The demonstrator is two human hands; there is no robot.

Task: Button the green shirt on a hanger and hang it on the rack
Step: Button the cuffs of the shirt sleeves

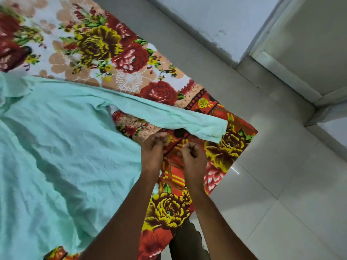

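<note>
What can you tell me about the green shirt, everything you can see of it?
The green shirt is pale mint, of soft, wrinkled fabric. It lies spread flat on the floral bedsheet, collar at the left edge, one long sleeve stretched toward the bed's corner. No hanger shows. The left hand sits at its side edge; the right hand is curled just beside it.

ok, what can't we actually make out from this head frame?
- Pale green cotton shirt: its buttons and placket are not visible; the left and bottom edges cut the shirt off.
- Hanger and rack: neither is visible in the head view.
- Left hand and right hand: fingers curled beside the shirt's edge, over the red floral bedsheet; whether either pinches cloth is unclear, the fingertips are blurred.
- Collar: partly cut by the left edge.
</note>
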